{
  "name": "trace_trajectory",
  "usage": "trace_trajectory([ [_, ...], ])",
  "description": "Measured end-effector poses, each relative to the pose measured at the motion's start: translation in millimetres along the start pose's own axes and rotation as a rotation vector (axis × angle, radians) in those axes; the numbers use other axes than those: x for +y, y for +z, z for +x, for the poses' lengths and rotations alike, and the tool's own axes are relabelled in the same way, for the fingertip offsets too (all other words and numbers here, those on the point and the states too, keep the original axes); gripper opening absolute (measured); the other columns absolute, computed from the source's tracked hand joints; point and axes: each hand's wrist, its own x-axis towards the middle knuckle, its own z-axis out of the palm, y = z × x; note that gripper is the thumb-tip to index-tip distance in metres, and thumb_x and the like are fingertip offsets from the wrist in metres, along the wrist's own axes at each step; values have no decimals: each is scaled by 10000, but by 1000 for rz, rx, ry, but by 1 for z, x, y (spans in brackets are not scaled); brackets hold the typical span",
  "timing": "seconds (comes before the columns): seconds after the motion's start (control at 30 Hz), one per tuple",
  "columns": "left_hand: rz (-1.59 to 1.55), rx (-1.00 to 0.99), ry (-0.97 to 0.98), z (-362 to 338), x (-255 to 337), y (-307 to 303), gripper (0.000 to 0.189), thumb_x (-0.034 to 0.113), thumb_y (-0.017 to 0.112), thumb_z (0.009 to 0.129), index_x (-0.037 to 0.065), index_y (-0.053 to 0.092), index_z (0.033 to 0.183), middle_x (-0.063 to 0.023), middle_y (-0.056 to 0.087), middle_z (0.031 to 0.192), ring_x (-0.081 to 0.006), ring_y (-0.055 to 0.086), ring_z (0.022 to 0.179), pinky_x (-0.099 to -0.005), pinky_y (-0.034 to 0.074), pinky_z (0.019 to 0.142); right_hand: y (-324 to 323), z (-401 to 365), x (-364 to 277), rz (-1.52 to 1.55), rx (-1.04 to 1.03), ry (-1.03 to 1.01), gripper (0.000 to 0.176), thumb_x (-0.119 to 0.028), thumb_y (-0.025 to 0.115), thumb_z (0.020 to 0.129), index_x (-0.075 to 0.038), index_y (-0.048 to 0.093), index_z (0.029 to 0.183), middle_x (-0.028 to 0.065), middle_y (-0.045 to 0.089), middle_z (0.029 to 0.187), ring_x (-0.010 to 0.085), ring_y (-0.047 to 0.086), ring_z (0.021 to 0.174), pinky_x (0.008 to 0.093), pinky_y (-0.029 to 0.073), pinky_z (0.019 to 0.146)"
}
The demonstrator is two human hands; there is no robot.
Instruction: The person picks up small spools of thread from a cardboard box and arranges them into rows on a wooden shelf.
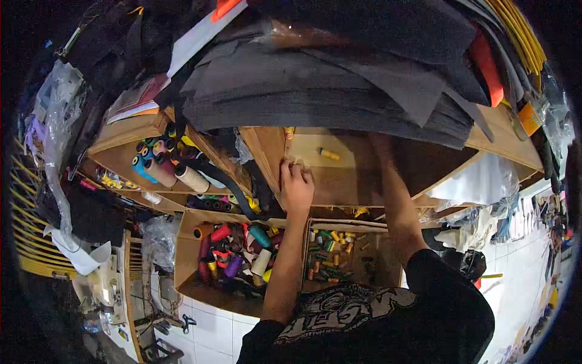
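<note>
My left hand (297, 187) rests at the left side of an open wooden shelf compartment (339, 185), its fingers bent and slightly apart at the base of the divider (265, 151). Nothing shows in its grasp. Just beyond its fingertips, a small yellow thread spool (329, 154) lies on its side on the compartment floor. Another small yellow-orange spool (289, 131) is by the divider. My right hand (381, 144) reaches deep into the same compartment, under the overhanging stack of dark grey fabric (315, 91). Shadow, blur and fabric hide its fingers.
Below stand a cardboard box (183, 258) of large coloured thread cones and another box (382, 246) with small spools. Thread cones (193, 179) fill the left shelf compartment. Clear plastic (479, 179) hangs at the right; a sewing machine (103, 285) stands lower left.
</note>
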Motion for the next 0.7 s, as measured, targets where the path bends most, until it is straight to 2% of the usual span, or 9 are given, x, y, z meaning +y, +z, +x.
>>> trace_trajectory([
  [0.13, 48, 8, 14, 0, 4, -2, 122, 96, 572, 809, 22, 562, 906, -169, 494, 1195, -379, 589, 933, -457, 517, 739, 0, -3, -2, -7, -8, 8, 447, -346, 621, 845, -29, 583, 1158, 221, 582, 1198, 388, 552, 1103, 468, 421, 946],
  [0.33, 94, 10, 11, -1, 5, -3, 134, 117, 554, 822, 29, 562, 922, -158, 491, 1206, -370, 591, 938, -455, 518, 732, 2, -9, -5, -13, -17, 20, 441, -336, 623, 844, -19, 583, 1148, 219, 587, 1191, 383, 557, 1097, 463, 426, 940],
  [0.43, 25, -12, -49, -1, 3, -1, 128, 143, 563, 830, 43, 566, 910, -146, 480, 1207, -379, 573, 951, -486, 477, 760, 1, -12, -6, -15, -17, 31, 438, -331, 624, 843, -14, 583, 1143, 219, 589, 1188, 381, 559, 1094, 461, 429, 936],
  [0.53, 36, -29, -46, -1, 5, -2, 136, 137, 556, 833, 29, 564, 915, -156, 474, 1210, -380, 573, 948, -477, 481, 771, 1, -16, -7, -20, -18, 38, 435, -326, 625, 843, -10, 583, 1138, 218, 592, 1185, 379, 561, 1091, 458, 431, 933],
  [0.63, 19, 58, 74, 0, -3, 4, 139, 125, 551, 834, 8, 562, 909, -165, 474, 1204, -376, 575, 941, -468, 486, 778, 1, -20, -8, -20, -20, 45, 432, -322, 625, 842, -5, 583, 1133, 217, 594, 1182, 376, 564, 1088, 456, 433, 930],
  [0.7, 44, 11, 20, 0, 4, -2, 136, 113, 547, 833, 0, 559, 908, -174, 476, 1192, -377, 574, 937, -464, 486, 780, 0, -22, -8, -23, -25, 49, 430, -318, 626, 842, -2, 583, 1130, 216, 595, 1180, 375, 565, 1086, 454, 435, 928],
])
